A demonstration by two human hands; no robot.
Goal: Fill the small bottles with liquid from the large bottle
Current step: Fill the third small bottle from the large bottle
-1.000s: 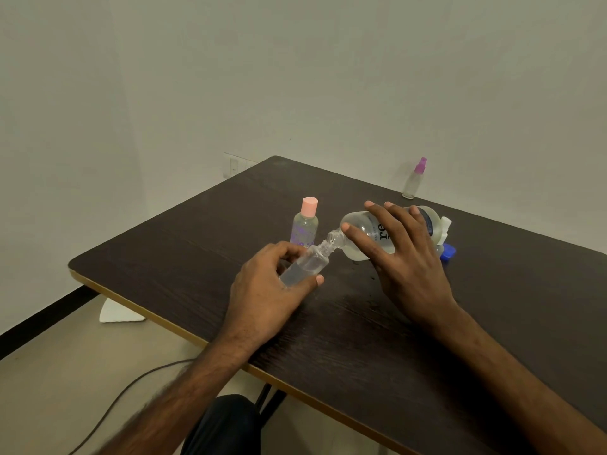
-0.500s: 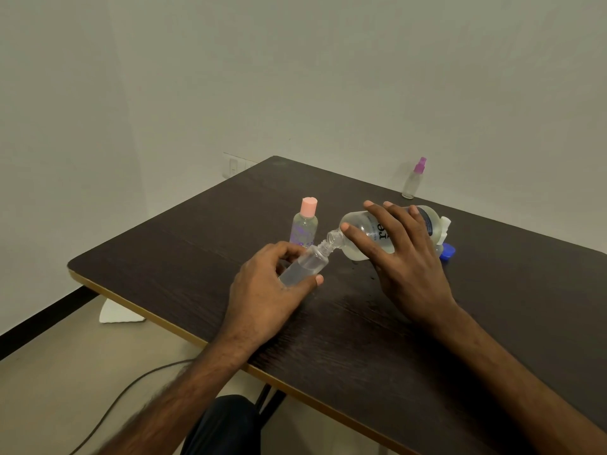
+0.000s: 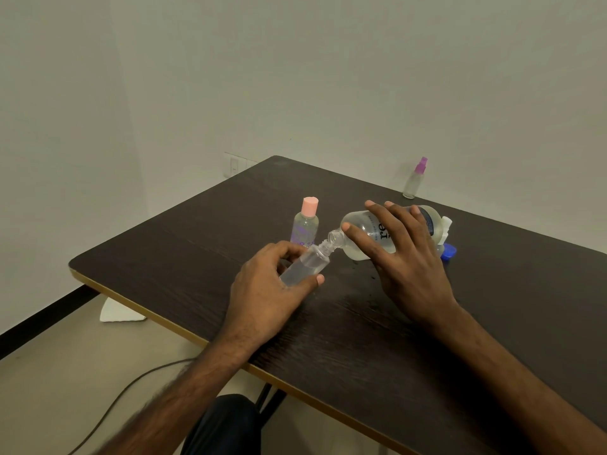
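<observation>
Judged light, slick: small bottle (image 3: 305, 266) pinched mid-body in left grip (image 3: 262, 297); heavier large bottle (image 3: 358, 247) clasped by right grip (image 3: 410, 261).

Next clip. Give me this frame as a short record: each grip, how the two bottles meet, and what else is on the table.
left grip: holds small clear bottle, tilted, neck open
right grip: holds large clear bottle, tipped nearly flat
contact: large bottle's mouth at the small bottle's neck
upright, capped: pink-capped bottle behind the left grip; purple-topped spray bottle at the far edge
loose: blue cap behind the right grip
surface: dark wooden table
</observation>
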